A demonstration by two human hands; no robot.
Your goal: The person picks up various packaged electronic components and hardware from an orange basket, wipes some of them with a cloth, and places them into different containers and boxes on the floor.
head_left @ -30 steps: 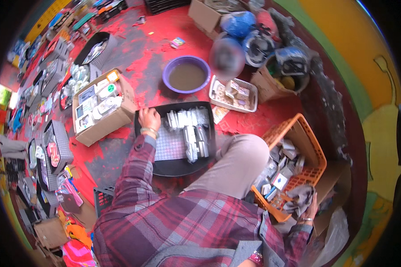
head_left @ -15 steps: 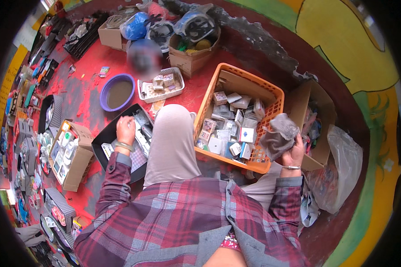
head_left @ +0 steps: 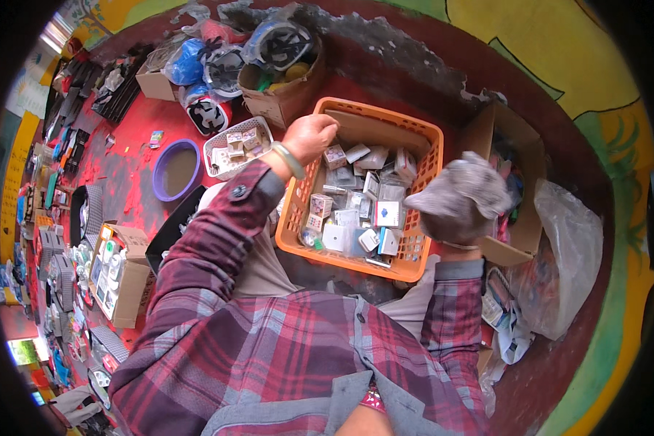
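On a red floor (head_left: 134, 182) crowded with goods, a person in a plaid shirt reaches into an orange basket (head_left: 407, 134) of small boxed items. Left hand (head_left: 309, 138) hovers over the basket's far-left corner, fingers curled in a loose, half-closed grip; whether it holds anything cannot be told. Right hand (head_left: 459, 203), at the basket's right rim, has its grip closed around a grey cloth (head_left: 465, 185) that covers most of it. Just left of the basket sit a white tray (head_left: 218, 149) of small boxes and a purple bowl (head_left: 160, 171); a cardboard box (head_left: 269, 102) stands beyond them, and another carton (head_left: 134, 280) lies near left.
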